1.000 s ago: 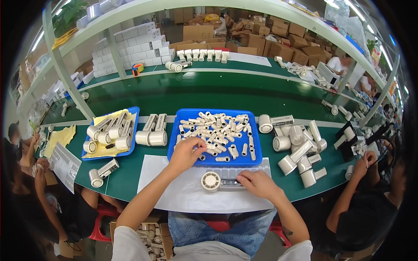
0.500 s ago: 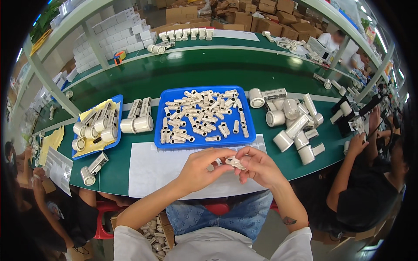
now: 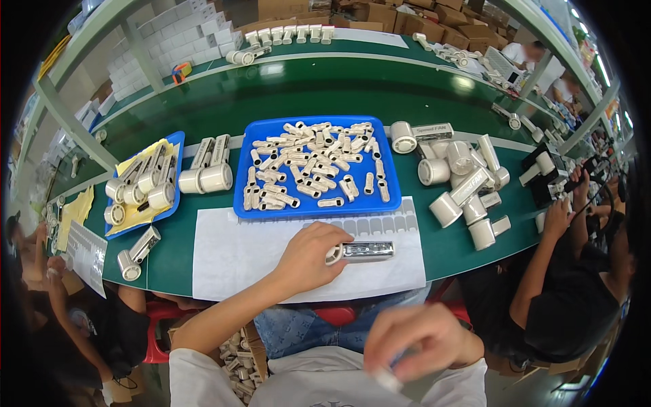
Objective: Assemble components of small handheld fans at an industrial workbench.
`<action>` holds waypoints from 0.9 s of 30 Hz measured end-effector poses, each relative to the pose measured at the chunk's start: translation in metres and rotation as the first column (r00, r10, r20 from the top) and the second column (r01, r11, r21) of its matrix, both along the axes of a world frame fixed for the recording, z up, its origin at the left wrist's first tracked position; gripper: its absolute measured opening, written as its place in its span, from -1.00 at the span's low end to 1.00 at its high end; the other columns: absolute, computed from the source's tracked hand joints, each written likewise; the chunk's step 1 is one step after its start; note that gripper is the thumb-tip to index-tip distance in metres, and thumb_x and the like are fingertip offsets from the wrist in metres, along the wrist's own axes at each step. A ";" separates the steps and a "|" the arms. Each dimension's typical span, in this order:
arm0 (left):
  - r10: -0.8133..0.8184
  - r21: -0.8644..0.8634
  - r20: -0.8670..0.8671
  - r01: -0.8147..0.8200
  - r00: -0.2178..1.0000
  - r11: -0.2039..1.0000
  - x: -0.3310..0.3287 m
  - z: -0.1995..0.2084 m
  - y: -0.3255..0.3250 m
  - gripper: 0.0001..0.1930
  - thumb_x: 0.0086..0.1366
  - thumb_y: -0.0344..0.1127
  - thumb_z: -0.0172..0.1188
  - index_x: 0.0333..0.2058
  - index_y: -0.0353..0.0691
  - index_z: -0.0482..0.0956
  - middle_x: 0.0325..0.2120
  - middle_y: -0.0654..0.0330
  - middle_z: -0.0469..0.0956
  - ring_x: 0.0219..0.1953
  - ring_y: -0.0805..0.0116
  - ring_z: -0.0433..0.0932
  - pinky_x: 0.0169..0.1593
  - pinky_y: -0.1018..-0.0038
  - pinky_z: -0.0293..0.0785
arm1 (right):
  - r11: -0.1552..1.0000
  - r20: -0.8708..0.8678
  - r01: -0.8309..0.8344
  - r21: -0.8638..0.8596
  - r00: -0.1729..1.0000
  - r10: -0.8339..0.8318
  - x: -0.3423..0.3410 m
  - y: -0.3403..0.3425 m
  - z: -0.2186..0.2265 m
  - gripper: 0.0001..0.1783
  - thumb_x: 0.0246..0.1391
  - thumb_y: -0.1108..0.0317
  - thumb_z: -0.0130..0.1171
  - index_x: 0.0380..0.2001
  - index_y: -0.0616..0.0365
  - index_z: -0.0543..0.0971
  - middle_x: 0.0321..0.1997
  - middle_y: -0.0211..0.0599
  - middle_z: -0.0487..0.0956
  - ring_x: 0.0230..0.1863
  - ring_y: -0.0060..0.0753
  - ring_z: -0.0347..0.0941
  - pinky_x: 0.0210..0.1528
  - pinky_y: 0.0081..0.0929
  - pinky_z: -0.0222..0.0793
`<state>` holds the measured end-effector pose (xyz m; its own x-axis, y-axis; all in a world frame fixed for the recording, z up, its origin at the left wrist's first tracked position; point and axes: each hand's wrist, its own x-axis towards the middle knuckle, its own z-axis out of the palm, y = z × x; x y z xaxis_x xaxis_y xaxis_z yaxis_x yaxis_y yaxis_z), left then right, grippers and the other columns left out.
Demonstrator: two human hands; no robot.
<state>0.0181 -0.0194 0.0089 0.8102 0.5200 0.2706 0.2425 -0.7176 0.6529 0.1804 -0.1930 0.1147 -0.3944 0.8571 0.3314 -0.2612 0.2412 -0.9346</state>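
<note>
My left hand (image 3: 313, 261) grips the round white end of a handheld fan (image 3: 368, 252) over the white sheet (image 3: 237, 261). The fan's handle points right, and a glossy dark-and-silver panel faces up. Low in front of my shirt, my right hand (image 3: 422, 342) is smeared by motion, its fingers curled around a blurred whitish bit that I cannot make out. Just beyond my left hand lies a strip of grey label shapes (image 3: 380, 224). Farther off, a blue tray (image 3: 312, 213) holds many small white parts (image 3: 330, 202) with dark ends.
White handheld fans (image 3: 445, 209) lie heaped to the right. On the left, a blue tray (image 3: 178, 178) holds more fans on yellow paper, with a single fan (image 3: 139, 254) nearer. Co-workers sit at both sides. Below the table stands an open box of white parts (image 3: 242, 366).
My hands have parted. The small white piece between them is gone from view; my left hand now has a fan on the sheet, and my right hand has dropped toward my body.
</note>
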 end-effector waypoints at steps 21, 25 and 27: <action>-0.073 -0.055 0.148 0.082 0.986 0.995 0.002 -0.016 0.021 -0.59 -0.12 -0.40 0.54 -0.22 -0.13 0.65 -0.26 0.22 0.64 -0.16 0.15 0.55 -0.09 0.31 0.48 | 0.703 0.668 0.538 0.465 0.307 -0.678 0.014 0.064 -0.095 -0.73 0.00 0.46 0.36 -0.17 0.14 0.70 -0.34 -0.27 0.53 -0.40 -0.21 0.53 -0.36 -0.35 0.44; -0.085 -0.027 0.169 0.091 0.982 0.996 0.002 -0.015 0.019 -0.60 -0.13 -0.42 0.54 -0.24 -0.14 0.65 -0.27 0.22 0.64 -0.17 0.14 0.55 -0.11 0.32 0.48 | 0.658 0.643 0.511 0.554 0.240 -0.728 0.008 0.060 -0.098 -0.73 -0.02 0.50 0.34 -0.17 0.20 0.69 -0.39 -0.29 0.51 -0.48 -0.25 0.50 -0.45 -0.36 0.40; -0.092 -0.023 0.182 0.098 0.979 0.995 0.001 -0.013 0.019 -0.60 -0.13 -0.44 0.53 -0.24 -0.16 0.65 -0.26 0.21 0.64 -0.17 0.14 0.55 -0.12 0.32 0.48 | 0.634 0.670 0.446 0.632 0.098 -0.736 0.001 0.057 -0.095 -0.72 -0.01 0.50 0.30 -0.16 0.20 0.69 -0.40 -0.33 0.51 -0.54 -0.32 0.49 -0.52 -0.39 0.35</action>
